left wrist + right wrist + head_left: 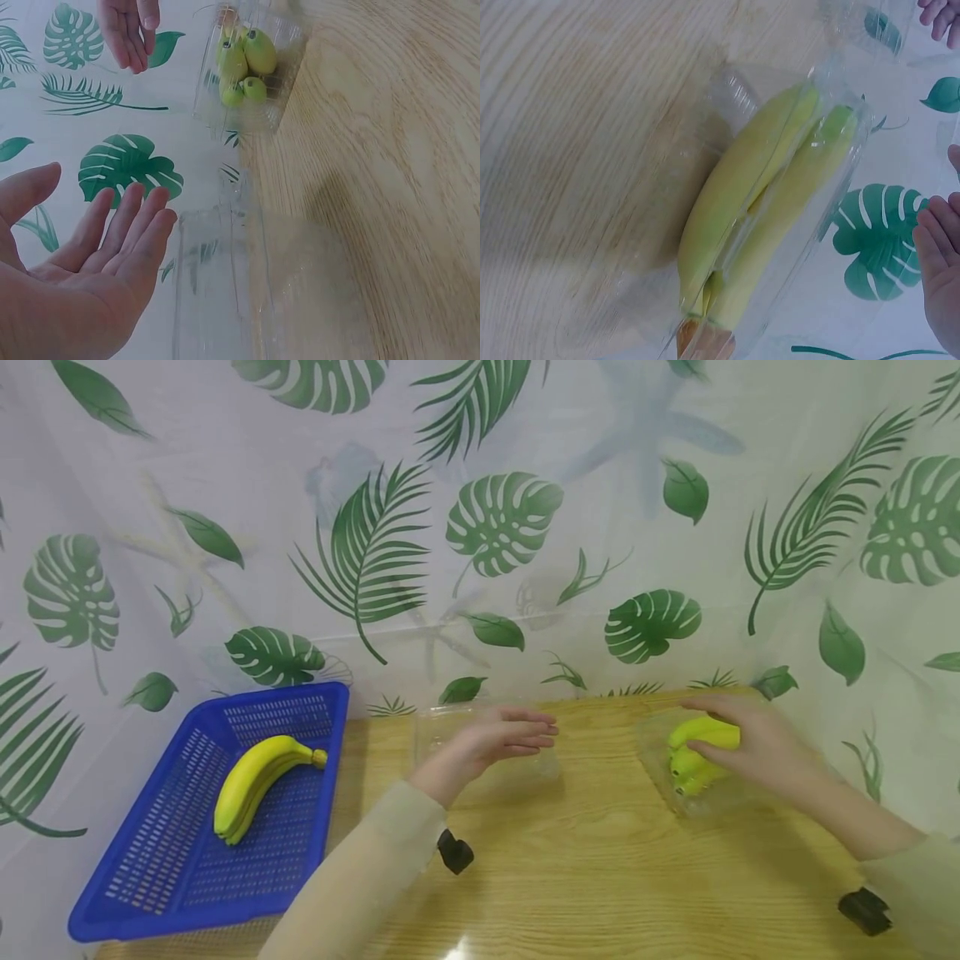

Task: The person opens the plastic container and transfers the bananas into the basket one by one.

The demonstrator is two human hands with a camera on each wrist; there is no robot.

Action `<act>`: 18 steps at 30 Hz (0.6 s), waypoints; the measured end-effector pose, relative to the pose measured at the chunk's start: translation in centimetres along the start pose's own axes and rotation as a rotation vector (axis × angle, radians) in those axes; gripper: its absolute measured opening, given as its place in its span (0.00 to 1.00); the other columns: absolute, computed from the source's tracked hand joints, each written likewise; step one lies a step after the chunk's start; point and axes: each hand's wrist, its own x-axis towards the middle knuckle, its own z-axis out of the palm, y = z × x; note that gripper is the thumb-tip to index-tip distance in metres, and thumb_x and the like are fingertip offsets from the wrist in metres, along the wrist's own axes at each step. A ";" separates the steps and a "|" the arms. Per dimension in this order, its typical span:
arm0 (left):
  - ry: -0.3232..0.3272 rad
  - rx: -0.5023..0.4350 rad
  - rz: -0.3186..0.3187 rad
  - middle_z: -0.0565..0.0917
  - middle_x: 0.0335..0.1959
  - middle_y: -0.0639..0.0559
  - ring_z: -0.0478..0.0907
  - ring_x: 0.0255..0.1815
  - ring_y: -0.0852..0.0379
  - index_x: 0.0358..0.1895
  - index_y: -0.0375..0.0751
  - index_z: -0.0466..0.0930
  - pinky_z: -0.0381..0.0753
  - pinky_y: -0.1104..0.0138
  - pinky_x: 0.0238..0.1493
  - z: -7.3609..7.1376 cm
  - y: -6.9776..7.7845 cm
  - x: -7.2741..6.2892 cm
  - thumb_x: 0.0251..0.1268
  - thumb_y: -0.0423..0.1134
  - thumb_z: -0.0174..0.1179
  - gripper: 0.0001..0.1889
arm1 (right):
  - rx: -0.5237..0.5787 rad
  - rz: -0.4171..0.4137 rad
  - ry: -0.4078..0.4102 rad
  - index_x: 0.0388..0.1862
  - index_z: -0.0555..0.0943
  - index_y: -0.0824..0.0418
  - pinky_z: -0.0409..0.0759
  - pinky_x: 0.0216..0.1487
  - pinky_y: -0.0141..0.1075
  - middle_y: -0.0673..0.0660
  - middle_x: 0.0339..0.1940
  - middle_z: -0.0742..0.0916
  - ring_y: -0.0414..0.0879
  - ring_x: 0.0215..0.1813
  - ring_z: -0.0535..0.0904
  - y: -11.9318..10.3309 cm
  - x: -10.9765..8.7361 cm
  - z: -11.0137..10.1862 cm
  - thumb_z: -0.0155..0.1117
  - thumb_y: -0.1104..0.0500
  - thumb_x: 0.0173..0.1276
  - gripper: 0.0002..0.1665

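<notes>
In the head view my left hand [487, 747] hovers with fingers straight over a see-through plastic box [435, 722]. The left wrist view shows its palm turned up beside that box [210, 300], holding nothing. My right hand [772, 752] is above a second clear plastic box [663, 785] with a bunch of bananas [697, 768] inside. Its fingers [941, 225] are extended and apart from the box in the right wrist view. There the bananas [742, 202] lie lengthwise under clear plastic, their brown stem end at the bottom.
On the left stands a blue slotted basket [337, 735] holding another bunch of bananas [251, 785]. The wooden table [585, 860] meets a white leaf-print cloth [525, 643] at the back. Both forearms carry a small black device [455, 852].
</notes>
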 end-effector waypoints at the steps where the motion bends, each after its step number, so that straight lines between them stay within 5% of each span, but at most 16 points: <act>1: -0.001 -0.001 0.000 0.78 0.73 0.33 0.77 0.74 0.38 0.73 0.27 0.73 0.77 0.54 0.78 0.1 0.0 0.1 0.82 0.34 0.56 0.23 | -0.005 0.013 0.000 0.65 0.82 0.68 0.83 0.56 0.67 0.71 0.63 0.86 0.73 0.59 0.84 0.1 -0.1 -0.2 0.81 0.67 0.61 0.32; 18: -0.048 0.006 -0.005 0.79 0.72 0.33 0.78 0.73 0.38 0.72 0.27 0.75 0.80 0.55 0.76 2.6 -0.5 1.3 0.82 0.35 0.57 0.23 | -0.094 0.112 0.008 0.66 0.82 0.65 0.81 0.55 0.69 0.73 0.64 0.86 0.75 0.58 0.84 2.2 -1.7 -2.8 0.80 0.61 0.63 0.32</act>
